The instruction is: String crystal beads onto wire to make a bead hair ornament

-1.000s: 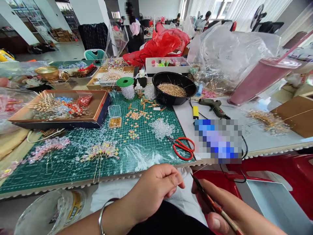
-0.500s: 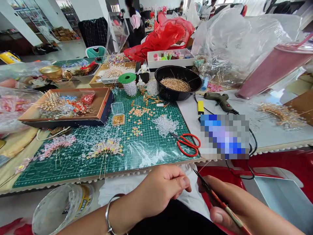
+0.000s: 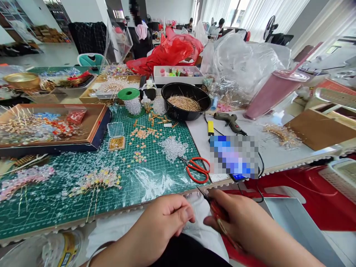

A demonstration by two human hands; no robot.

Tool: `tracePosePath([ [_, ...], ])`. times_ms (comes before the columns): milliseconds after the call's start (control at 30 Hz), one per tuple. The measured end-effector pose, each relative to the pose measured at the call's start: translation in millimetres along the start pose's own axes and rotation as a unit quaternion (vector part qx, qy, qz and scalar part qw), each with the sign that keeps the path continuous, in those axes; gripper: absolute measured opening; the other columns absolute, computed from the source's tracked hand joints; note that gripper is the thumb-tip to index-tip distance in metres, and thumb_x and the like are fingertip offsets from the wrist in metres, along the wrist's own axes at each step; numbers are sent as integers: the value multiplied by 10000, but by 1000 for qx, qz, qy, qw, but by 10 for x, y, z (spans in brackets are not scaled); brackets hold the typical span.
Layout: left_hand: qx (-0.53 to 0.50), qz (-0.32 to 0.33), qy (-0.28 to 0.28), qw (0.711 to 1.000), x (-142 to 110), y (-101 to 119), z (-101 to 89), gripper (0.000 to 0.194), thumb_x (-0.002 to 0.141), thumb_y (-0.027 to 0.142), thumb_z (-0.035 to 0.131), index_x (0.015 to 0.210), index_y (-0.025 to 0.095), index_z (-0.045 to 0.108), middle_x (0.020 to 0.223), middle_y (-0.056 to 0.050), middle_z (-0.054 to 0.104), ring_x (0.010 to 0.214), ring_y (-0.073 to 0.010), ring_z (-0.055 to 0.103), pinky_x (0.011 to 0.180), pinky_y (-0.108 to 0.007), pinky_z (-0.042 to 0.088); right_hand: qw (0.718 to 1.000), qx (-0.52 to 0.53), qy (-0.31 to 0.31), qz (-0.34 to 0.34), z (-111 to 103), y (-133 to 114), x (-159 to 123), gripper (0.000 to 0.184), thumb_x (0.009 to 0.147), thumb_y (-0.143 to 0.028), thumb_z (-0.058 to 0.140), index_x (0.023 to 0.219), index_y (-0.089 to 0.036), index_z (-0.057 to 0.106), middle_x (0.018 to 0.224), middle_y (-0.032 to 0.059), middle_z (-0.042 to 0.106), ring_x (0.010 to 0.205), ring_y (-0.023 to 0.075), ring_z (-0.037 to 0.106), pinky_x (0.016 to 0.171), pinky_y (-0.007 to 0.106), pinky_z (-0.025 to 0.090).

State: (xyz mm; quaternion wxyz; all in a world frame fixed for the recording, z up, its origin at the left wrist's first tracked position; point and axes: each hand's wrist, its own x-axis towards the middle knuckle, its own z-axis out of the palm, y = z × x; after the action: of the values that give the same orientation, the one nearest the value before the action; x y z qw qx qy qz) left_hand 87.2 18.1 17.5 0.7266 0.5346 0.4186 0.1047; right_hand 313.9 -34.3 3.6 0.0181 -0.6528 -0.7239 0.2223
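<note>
My left hand point(image 3: 165, 226) is curled in front of the table edge, thumb pressed against the fingers. Whatever may be between them is hidden or too small to see. Close by on its right, my right hand point(image 3: 236, 218) is wrapped round a pointed tool with a dark tip and red handles point(image 3: 219, 210); its exact kind is unclear. That tip points up and left, toward the table edge. Beyond it, red-handled scissors point(image 3: 198, 170) lie on the green cutting mat point(image 3: 155, 174). A heap of clear beads point(image 3: 172, 148) sits near their blades.
Beaded hair combs point(image 3: 97, 180) lie on the mat's left, near an open box point(image 3: 94, 137) of ornaments. A black bowl point(image 3: 169, 107) of gold wires stands behind. A glue gun point(image 3: 229, 120), a tilted pink drink cup point(image 3: 272, 92) and dangling cords point(image 3: 261, 163) are on the right.
My view has turned right, so the table appears further left. The right hand has tilted its tool more upright and closed further round the handles. My left hand keeps its pinch.
</note>
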Motion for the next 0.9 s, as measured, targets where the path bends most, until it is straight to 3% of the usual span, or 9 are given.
tracePosePath([
  [167,-21,27,42,999,-112,85,-82,346,937,476,538,839,162,647,604,33,498,523,-95,434,544,-233,324,993,-37,108,20,-58,8,408,283,951,-258,472,1175,-170,623,926,138,715,804,305,679,668,359,442],
  [333,10,159,107,981,-201,101,-158,357,915,507,605,769,213,745,812,-46,617,799,-168,567,733,-274,461,980,15,197,-4,-57,-97,602,303,966,-185,425,1166,-119,643,1101,221,648,1042,359,616,909,523,444],
  [433,-20,203,163,965,-201,79,-155,309,890,528,641,764,279,775,1004,-55,636,1123,-233,520,888,-313,480,972,96,198,-85,-88,-343,445,262,969,-228,449,1151,-169,628,1176,152,649,1120,265,605,984,416,470],
  [500,-35,219,171,960,-180,68,-135,258,892,515,648,781,323,781,996,-45,650,1304,-247,408,1008,-342,444,956,199,129,-171,-132,-549,317,244,933,-258,528,1163,-216,599,1156,68,678,1073,168,637,931,268,513],
  [600,-39,234,158,958,-140,58,-107,210,915,467,638,811,355,781,978,-36,672,1398,-235,314,1090,-370,393,873,442,26,-206,-186,-793,232,284,872,-124,523,1145,-187,564,1142,69,663,1060,152,617,940,278,494],
  [667,-52,234,161,957,-126,43,-104,207,917,455,639,816,345,782,1061,-35,674,1402,-242,313,1079,-373,408,815,551,14,-181,-177,-879,253,270,829,-81,529,1075,-184,572,1109,63,640,1045,161,583,946,307,463],
  [733,-68,226,165,958,-128,12,-115,211,912,452,646,811,328,782,1128,-42,663,1404,-254,315,1044,-371,441,739,660,-17,-137,-123,-920,298,192,796,-108,602,968,-190,582,1006,33,631,973,155,566,900,296,445],
  [833,-79,221,165,958,-149,-50,-145,184,913,422,653,837,322,788,1044,-58,677,1387,-252,337,1033,-374,454,624,775,-75,-64,11,-951,350,190,797,-278,682,815,-202,508,694,-56,498,626,82,448,610,210,383],
  [900,-71,233,173,954,-162,-80,-162,163,914,389,659,856,319,794,955,-63,678,1341,-248,383,1034,-371,451,597,796,-89,-42,90,-969,362,297,825,-409,673,791,-213,452,604,-96,364,496,56,268,473,185,237],
])
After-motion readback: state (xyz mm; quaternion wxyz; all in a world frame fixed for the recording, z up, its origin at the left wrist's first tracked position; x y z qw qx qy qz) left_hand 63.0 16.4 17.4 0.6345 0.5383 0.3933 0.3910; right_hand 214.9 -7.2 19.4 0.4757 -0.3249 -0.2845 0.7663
